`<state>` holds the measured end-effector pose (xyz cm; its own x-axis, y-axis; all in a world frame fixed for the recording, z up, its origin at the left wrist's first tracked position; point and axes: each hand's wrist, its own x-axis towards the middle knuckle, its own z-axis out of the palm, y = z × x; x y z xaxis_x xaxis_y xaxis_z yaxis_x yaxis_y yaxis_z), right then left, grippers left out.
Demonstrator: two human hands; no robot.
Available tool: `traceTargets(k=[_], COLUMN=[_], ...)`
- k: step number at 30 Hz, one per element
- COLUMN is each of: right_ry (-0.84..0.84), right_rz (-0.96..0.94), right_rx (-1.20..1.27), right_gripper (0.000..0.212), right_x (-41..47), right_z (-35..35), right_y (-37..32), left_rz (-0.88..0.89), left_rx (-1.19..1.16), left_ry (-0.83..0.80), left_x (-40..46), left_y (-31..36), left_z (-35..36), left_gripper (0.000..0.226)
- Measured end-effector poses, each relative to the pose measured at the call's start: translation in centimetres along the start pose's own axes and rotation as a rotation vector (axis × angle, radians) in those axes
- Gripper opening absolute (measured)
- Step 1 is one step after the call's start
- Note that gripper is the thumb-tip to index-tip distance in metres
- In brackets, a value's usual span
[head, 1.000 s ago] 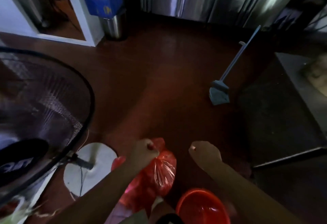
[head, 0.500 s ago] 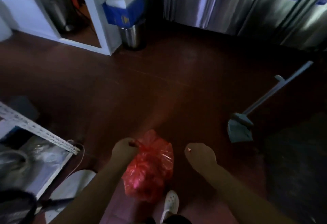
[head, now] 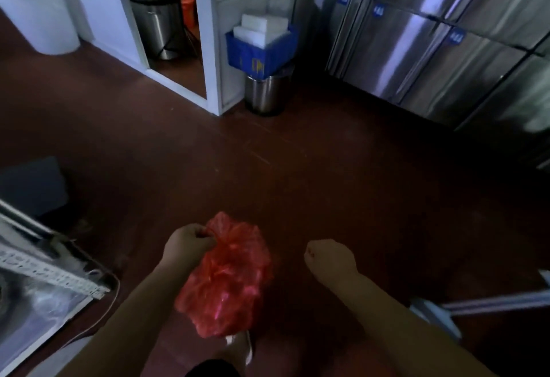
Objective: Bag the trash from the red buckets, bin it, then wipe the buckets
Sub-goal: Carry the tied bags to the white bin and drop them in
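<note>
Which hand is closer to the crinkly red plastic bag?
The left hand. It grips the knotted top of the crinkly red plastic bag, which hangs below it. The right hand is curled in a fist off to the bag's right, not touching it.

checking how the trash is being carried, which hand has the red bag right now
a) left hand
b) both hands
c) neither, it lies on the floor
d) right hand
a: the left hand grips the gathered top of the red bag, which hangs below it, while the right hand is a closed fist apart from the bag, holding nothing.
</note>
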<state>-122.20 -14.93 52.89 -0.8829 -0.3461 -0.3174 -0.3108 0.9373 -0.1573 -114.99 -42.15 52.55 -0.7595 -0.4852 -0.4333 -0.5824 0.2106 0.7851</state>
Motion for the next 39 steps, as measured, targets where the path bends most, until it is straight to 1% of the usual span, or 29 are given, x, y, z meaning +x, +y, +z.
traceTargets(k=[4, 7, 8, 12, 15, 17, 19, 21, 23, 26, 28, 31, 33, 36, 39], right_ry=[-0.041, -0.066, -0.065, -0.062, -0.068, -0.08, -0.078, -0.078, -0.081, -0.089, -0.076, -0.067, -0.063, -0.051, -0.042], right_rz=[-0.028, -0.07, -0.085, -0.168, -0.264, -0.336, -0.406, -0.473, -0.532, -0.628, -0.689, -0.757, -0.788, -0.815, -0.82], right_rx=[-0.105, -0.15, -0.16, -0.198, -0.226, -0.244, -0.255, -0.26, -0.278, -0.315, -0.333, -0.354, -0.368, -0.39, -0.374], right_gripper=[0.025, 0.024, 0.025, 0.025, 0.026, 0.027, 0.027, 0.027, 0.027, 0.027, 0.025, 0.024, 0.024, 0.024, 0.021], right_x=[9.4, 16.5, 18.8, 28.1, 35.8, 41.7, 47.8, 54.2, 60.2, 68.2, 72.8, 79.2, 83.2, 88.6, 95.1], right_z=[-3.2, -5.8, -6.7, -9.7, -11.6, -12.7, -13.8, -15.0, -16.7, -19.4, -21.3, -23.4, -24.0, -24.6, -25.0], right_y=[-1.7, -3.3, -3.9, -6.9, -9.7, -11.8, -14.0, -16.1, -18.5, -22.5, -25.4, -30.0, -33.2, -37.8, -43.9], left_rz=[-0.055, -0.107, -0.124, -0.175, -0.19, -0.216, -0.228, -0.258, -0.304, -0.366, -0.384, -0.401, -0.408, -0.394, -0.391], left_rx=[0.055, 0.019, 0.008, -0.012, 0.033, 0.033, -0.026, -0.041, -0.057, -0.168, -0.186, -0.242, -0.275, -0.232, -0.267], left_ry=[0.022, 0.038, 0.055, 0.189, 0.267, 0.307, 0.351, 0.424, 0.487, 0.579, 0.632, 0.696, 0.711, 0.712, 0.709], left_x=[9.3, 14.8, 16.5, 23.5, 28.9, 32.6, 36.5, 40.6, 44.3, 49.2, 52.1, 56.5, 60.0, 65.5, 73.2], left_y=[3.1, 5.1, 5.5, 6.7, 7.8, 9.3, 11.2, 12.9, 14.8, 17.4, 18.8, 20.8, 21.7, 22.6, 22.8], left_z=[-1.5, -3.4, -4.2, -8.1, -10.5, -12.0, -13.5, -15.1, -17.1, -20.5, -22.7, -25.8, -27.9, -31.0, -35.6], left_gripper=[0.011, 0.01, 0.014, 0.013, 0.017, 0.024, 0.034, 0.028, 0.022, 0.015, 0.01, 0.01, 0.011, 0.012, 0.013])
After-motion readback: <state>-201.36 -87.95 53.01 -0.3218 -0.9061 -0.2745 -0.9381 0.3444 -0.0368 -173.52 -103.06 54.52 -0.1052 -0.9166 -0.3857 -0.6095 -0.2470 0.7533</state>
